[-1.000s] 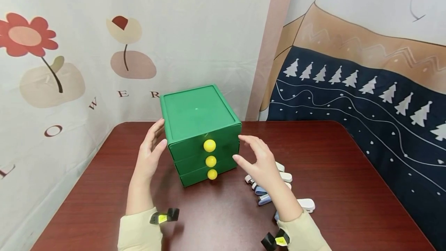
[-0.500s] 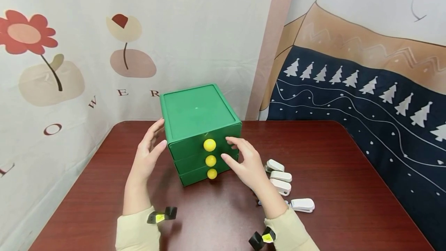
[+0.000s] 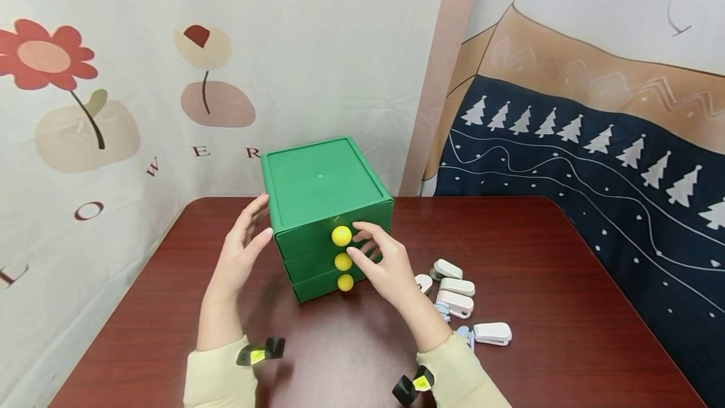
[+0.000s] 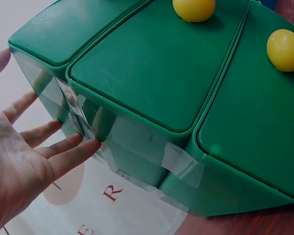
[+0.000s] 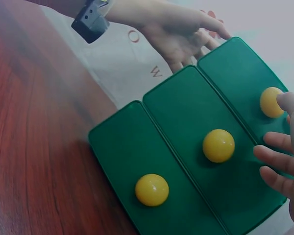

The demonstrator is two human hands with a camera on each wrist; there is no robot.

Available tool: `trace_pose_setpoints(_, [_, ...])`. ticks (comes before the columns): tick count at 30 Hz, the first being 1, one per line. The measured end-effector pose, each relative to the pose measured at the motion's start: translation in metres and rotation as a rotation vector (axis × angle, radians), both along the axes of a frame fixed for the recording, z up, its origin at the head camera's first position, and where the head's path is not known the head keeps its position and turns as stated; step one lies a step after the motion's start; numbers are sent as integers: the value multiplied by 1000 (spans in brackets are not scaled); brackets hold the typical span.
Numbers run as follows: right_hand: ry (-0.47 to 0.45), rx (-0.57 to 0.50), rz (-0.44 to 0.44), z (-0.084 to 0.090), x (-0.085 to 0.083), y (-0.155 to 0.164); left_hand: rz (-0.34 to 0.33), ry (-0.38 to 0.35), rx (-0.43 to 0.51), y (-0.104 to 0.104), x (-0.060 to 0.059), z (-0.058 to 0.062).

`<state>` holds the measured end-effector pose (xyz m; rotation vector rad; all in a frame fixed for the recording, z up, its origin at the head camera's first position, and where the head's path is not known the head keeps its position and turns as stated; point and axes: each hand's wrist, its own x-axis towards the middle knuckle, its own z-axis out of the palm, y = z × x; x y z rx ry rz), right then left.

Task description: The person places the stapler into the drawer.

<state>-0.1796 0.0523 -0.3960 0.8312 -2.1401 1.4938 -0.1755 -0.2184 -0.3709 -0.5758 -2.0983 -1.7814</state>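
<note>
A green cabinet (image 3: 325,184) with three stacked drawers stands on the table, all drawers closed. Each drawer front carries a round yellow knob; the top knob (image 3: 342,235) is nearest my right hand (image 3: 387,263). That hand's thumb and index finger are spread at the knob's right side; in the right wrist view the thumb overlaps the knob (image 5: 271,102), and contact is hard to tell. My left hand (image 3: 240,250) rests its extended fingertips against the cabinet's left side, where clear tape (image 4: 181,159) shows in the left wrist view.
Several white and pale blue clip-like items (image 3: 455,303) lie on the brown table (image 3: 544,282) to the right, some partly behind the right forearm. A printed curtain (image 3: 340,49) hangs behind the table.
My right hand has moved left, from the cabinet's right edge to the top knob, uncovering more of the white items. The left hand has stayed at the cabinet's side.
</note>
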Motion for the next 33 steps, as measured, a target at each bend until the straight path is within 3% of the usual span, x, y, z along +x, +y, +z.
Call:
trace_pose_setpoints(9, [-63, -115, 45, 0, 2, -17, 5, -20, -2, 0, 2, 0])
trace_pose_setpoints(15, [-87, -171, 36, 26, 18, -24, 1, -24, 7, 0, 2, -1])
trace_pose_setpoints(18, [-100, -195, 22, 30, 23, -24, -5, -23, 9, 1, 1, -2])
trace_pose_setpoints(33, [-33, -172, 43, 30, 47, -6, -17, -33, 24, 2, 1, 0])
